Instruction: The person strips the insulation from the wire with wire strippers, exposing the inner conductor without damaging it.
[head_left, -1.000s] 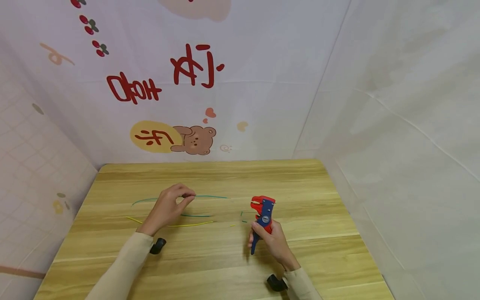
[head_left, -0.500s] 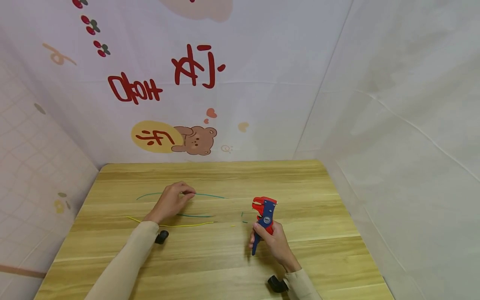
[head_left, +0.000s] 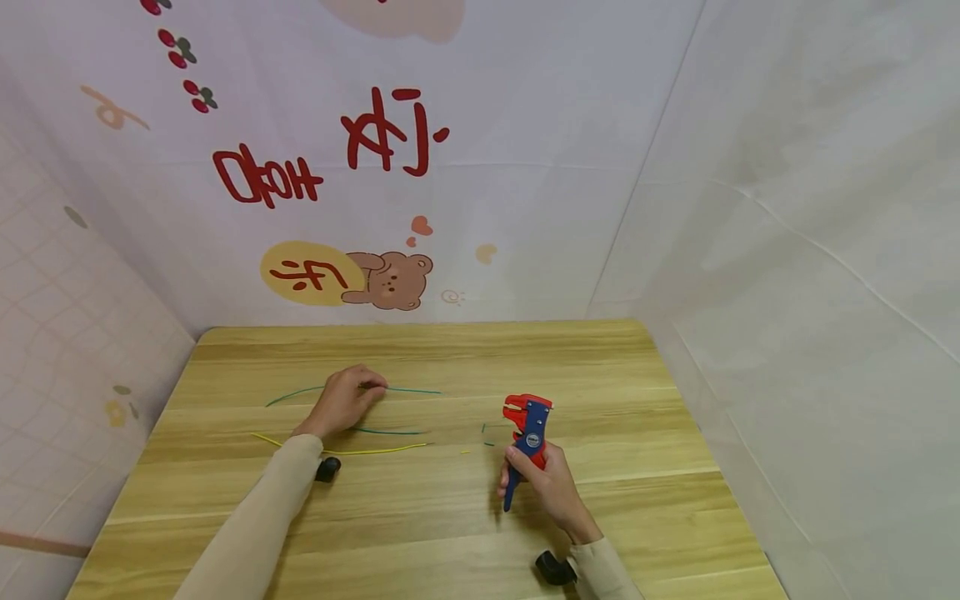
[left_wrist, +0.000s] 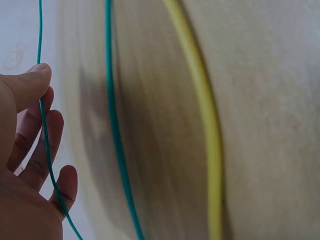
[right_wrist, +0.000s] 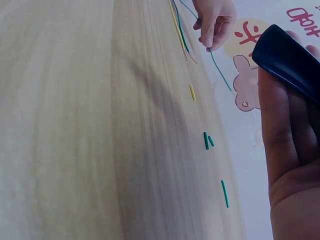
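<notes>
Thumb and forefinger of my left hand (head_left: 343, 402) pinch a thin green wire (left_wrist: 49, 150), raised above the table, and its lower part runs past the other fingers. Beneath that hand a second green wire (head_left: 390, 432) lies beside a thicker yellow wire (head_left: 375, 452). Bare strands show at the right ends of the lying wires in the right wrist view. My right hand (head_left: 551, 483) grips a red and blue wire stripper (head_left: 534, 423) upright by its handles, its red head at the top. Only a dark handle end (right_wrist: 285, 60) of the tool appears in the right wrist view.
Between the hands lie short cut pieces: a yellow bit of insulation (right_wrist: 192, 92) and several green bits (right_wrist: 225, 194). The wooden table (head_left: 420, 533) meets a printed cloth wall (head_left: 525, 250) at its far edge.
My left forearm has moved slightly forward and right. The held green wire's free right end has shifted a little left. My right hand and the wire stripper stay nearly still.
</notes>
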